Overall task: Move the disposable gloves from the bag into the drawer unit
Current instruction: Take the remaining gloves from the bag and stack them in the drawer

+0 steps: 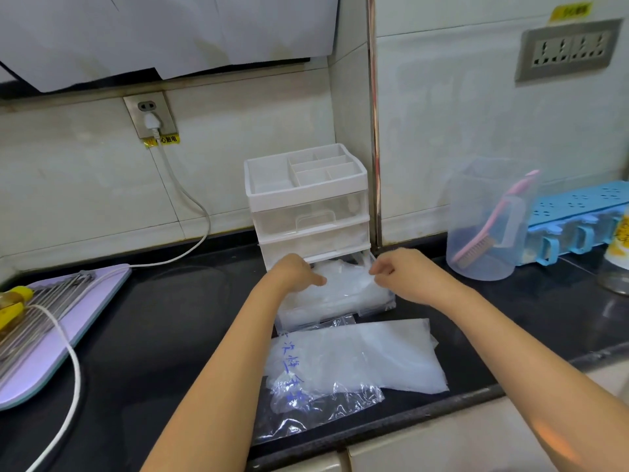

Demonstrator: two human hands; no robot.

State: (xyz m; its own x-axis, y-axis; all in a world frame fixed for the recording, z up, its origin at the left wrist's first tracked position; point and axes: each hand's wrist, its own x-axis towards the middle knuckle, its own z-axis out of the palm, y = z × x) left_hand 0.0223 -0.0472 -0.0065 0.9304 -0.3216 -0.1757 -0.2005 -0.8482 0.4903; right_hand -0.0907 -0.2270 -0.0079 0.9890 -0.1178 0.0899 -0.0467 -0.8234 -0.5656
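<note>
A white drawer unit (308, 199) with clear drawers stands on the black counter against the wall. Its bottom drawer (340, 308) is pulled out and holds a heap of thin translucent disposable gloves (347, 284). My left hand (296, 270) presses down on the gloves at the drawer's left side, fingers curled. At the drawer's right side, my right hand (398, 272) pinches the edge of the gloves. In front of the drawer lies the clear plastic bag (323, 396) with blue lettering, and a flat stack of more gloves (391, 356) rests on it.
A lilac cutting board (51, 349) with a metal rack and a yellow bottle lies at the left, and a white power cord (68, 362) crosses it. At the right stand a clear measuring jug (486, 226) holding a pink brush and a blue rack (578, 212). The counter's edge (442, 407) runs close in front.
</note>
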